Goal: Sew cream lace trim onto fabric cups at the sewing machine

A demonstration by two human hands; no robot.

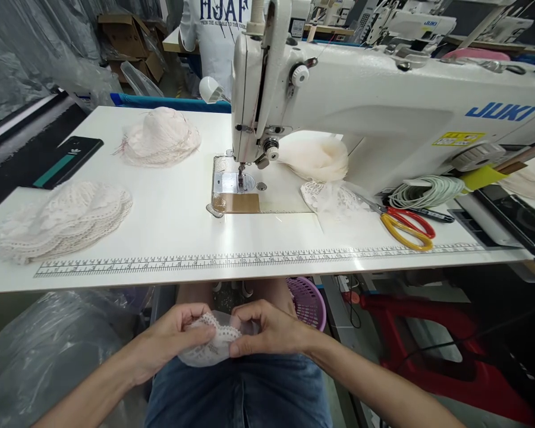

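Note:
Over my lap, below the table's front edge, both hands hold a white lace piece (209, 351) with a scalloped trim and sheer fabric. My left hand (182, 333) pinches its left side between thumb and fingers. On the other side, my right hand (263, 330) grips the trim's right end, fingers closed. Above them on the table stands a white JUKI sewing machine (383, 101), its needle and presser foot (241, 175) over the metal plate. A stack of white lace pieces (66, 217) lies at the table's left, with a pinkish stack (160, 139) behind it.
Right of the needle lie sheer cream fabric (318, 157), a lace piece (334, 199), scissors (408, 229) and coiled cord (428, 190). A ruler strip (249, 260) runs along the table's front. A purple basket (310, 303) sits below. Another person (214, 47) is beyond the table.

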